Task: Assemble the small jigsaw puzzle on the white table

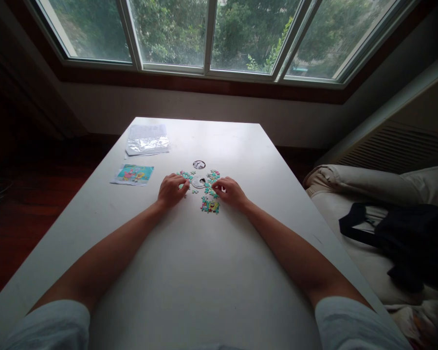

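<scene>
Small teal and yellow jigsaw pieces (209, 185) lie scattered on the white table (204, 262), around a round disc (198, 182). A joined cluster of pieces (210, 206) sits nearest me. My left hand (171, 189) rests on the table at the left of the pieces, fingers curled and pinched at a piece near its fingertips. My right hand (230, 191) rests on the right side, fingers bent and pinched on a small piece at the scattered group. Both forearms lie stretched along the table.
A colourful picture card (133, 174) lies to the left of the pieces. A clear plastic bag on paper (147, 140) lies farther back left. Another round disc (199, 164) sits behind the pieces. A sofa with a black bag (405, 238) stands at the right.
</scene>
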Demonstrator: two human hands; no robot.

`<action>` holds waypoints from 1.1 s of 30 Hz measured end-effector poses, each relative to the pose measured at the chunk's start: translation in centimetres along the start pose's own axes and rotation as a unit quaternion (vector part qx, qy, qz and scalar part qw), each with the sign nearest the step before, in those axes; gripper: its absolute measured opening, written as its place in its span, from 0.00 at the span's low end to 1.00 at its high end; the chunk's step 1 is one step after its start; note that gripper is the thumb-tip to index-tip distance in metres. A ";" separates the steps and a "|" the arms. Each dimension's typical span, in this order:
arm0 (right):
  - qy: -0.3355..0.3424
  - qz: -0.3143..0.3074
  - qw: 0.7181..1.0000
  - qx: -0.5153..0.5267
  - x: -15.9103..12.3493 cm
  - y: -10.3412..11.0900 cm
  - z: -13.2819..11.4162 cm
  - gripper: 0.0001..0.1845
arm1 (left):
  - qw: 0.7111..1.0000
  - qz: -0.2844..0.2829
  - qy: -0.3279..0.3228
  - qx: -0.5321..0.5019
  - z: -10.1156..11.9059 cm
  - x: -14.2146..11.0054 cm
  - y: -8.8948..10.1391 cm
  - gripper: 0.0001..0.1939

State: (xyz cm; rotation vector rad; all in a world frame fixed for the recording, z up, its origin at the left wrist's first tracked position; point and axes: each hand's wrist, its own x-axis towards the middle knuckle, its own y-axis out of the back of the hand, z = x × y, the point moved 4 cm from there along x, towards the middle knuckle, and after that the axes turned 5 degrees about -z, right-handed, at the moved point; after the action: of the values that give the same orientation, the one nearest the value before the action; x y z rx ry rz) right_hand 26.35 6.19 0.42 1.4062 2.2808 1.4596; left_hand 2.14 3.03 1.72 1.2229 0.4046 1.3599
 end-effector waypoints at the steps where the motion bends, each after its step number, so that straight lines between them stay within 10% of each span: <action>1: 0.002 -0.014 1.000 -0.009 0.0 0.0 0.1 0.05 | 1.000 0.000 0.005 0.004 -0.2 0.1 0.0 0.17; 14: 0.039 -0.067 0.995 -0.070 0.0 0.3 0.4 0.04 | 0.950 -0.167 -0.252 -0.076 3.7 -0.9 -1.1 0.11; 23: 0.027 -0.039 0.996 -0.078 -0.1 0.2 0.7 0.05 | 0.953 -0.160 -0.236 -0.100 2.9 -0.7 -0.7 0.11; 33: 0.114 -0.123 0.984 -0.060 -0.4 -0.1 -2.2 0.12 | 0.998 -0.050 -0.036 -0.008 -0.5 0.1 -0.5 0.11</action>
State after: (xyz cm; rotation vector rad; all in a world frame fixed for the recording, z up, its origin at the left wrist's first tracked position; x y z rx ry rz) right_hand 25.41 4.45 1.41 0.9268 2.3443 1.7172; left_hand 1.98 3.47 1.16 1.2189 0.3979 1.2278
